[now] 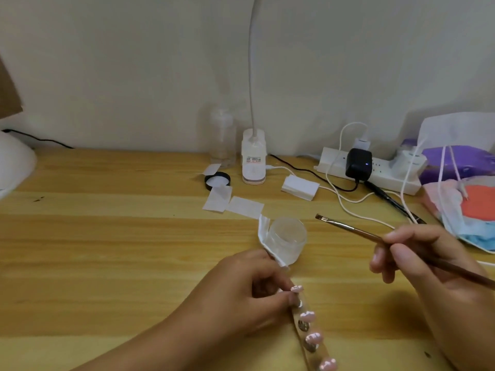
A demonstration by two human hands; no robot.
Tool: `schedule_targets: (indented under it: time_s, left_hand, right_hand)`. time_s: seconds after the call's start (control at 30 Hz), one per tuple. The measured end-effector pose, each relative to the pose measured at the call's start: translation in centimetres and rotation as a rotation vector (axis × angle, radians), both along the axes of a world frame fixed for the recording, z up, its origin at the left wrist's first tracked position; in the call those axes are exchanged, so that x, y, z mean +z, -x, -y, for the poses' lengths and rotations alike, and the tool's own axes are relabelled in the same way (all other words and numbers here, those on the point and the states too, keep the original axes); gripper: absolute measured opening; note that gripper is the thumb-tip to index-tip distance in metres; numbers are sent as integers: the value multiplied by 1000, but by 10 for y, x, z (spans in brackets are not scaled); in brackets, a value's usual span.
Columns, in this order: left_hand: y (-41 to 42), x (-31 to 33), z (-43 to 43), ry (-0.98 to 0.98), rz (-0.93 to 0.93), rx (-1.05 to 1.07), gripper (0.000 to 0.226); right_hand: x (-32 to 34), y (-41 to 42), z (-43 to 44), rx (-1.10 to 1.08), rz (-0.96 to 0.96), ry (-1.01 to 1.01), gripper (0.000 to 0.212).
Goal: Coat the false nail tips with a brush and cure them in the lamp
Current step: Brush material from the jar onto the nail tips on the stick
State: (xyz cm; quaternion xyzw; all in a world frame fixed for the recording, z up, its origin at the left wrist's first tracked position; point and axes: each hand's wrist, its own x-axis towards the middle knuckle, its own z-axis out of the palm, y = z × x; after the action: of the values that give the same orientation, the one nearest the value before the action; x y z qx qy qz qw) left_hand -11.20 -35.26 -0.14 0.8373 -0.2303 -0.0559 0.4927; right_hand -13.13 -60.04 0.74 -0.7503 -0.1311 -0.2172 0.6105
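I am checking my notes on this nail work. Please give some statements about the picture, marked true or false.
1. The right hand holds the brush. True.
2. The brush tip is dipped in the jar. False: it is in the air, right of the jar.
3. The left hand holds the strip of pink nail tips. True.
4. The black lid sits on the jar. False: the black lid lies on the table near the clear bottle.

Wooden table (107, 236) with jar (288, 238), wipes (245, 207)

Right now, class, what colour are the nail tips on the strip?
Pale pink. The nail tips show best in the head view.
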Motion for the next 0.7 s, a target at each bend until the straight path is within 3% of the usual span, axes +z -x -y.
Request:
schedule_targets:
  time_s: [0.17, 0.37, 0.53, 0.7]
  left_hand:
    - [7, 1, -6, 263, -102, 83, 13]
    - [3, -1, -13, 591, -373, 304, 5]
    - [-5, 6, -10, 830, -608, 151, 31]
    - [-12, 15, -13, 849, -732, 21, 25]
  right_hand:
    - [1, 2, -2, -17, 7, 5, 23]
    - [-4, -3, 8, 5, 63, 23, 14]
    - [16, -21, 22, -7, 51, -50, 18]
    - [19, -41, 7, 36, 67, -114, 27]
